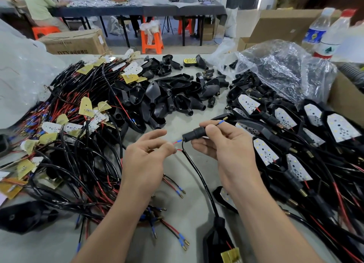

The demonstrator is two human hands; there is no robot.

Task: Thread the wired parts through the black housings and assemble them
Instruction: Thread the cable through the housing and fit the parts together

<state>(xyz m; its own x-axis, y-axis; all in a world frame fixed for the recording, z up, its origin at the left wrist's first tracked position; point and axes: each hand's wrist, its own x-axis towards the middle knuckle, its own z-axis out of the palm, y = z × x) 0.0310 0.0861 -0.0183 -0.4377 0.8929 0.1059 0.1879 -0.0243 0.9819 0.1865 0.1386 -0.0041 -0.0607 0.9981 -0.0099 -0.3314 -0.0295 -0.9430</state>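
My right hand (226, 144) grips a small black tubular housing (194, 134), with a blue-tipped wire end (220, 122) sticking out past my thumb. My left hand (147, 156) pinches a red wire with a blue sleeve (178, 141) right at the housing's open left end. A black cable (199, 176) runs from there down to a black lamp shell (216, 239) with a yellow board at the bottom edge. Loose black housings (173, 93) lie heaped in the middle of the table.
A tangle of wired boards (78, 125) covers the left side. Assembled lamps with white LED boards (295, 144) fill the right. A plastic bag of parts (279, 69), two water bottles (325, 34) and cardboard boxes stand behind. Another person sits at a far table.
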